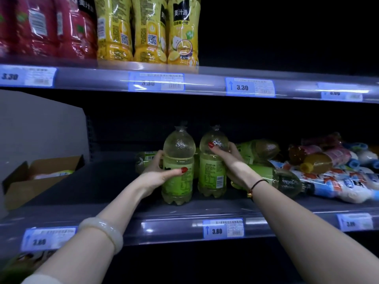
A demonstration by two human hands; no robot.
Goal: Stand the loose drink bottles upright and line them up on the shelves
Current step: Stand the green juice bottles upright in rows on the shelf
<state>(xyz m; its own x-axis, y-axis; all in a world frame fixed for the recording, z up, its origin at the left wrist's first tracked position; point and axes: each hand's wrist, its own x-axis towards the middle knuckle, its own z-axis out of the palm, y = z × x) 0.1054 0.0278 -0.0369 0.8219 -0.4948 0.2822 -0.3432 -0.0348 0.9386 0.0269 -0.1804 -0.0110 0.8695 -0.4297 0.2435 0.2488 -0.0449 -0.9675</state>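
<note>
On the lower shelf [143, 210], two green-label bottles stand upright near the front lip, just beside each other. Left hand [155, 177]: fingers curled round the left bottle [178, 144] at its label. Right hand [229, 160]: fingers wrapped round the right bottle [213, 175] at its shoulder. Risk: that high grip tips it if pushed. The lying bottles [285, 179] behind and right sit close; a nudge could roll them into the row.

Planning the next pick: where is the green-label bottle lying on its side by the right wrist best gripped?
Probably round the labelled middle of the lying bottle, from the front and above. Its neck points right toward the white-and-blue bottles, and another green bottle lies close behind, so front and top look freest.
</note>
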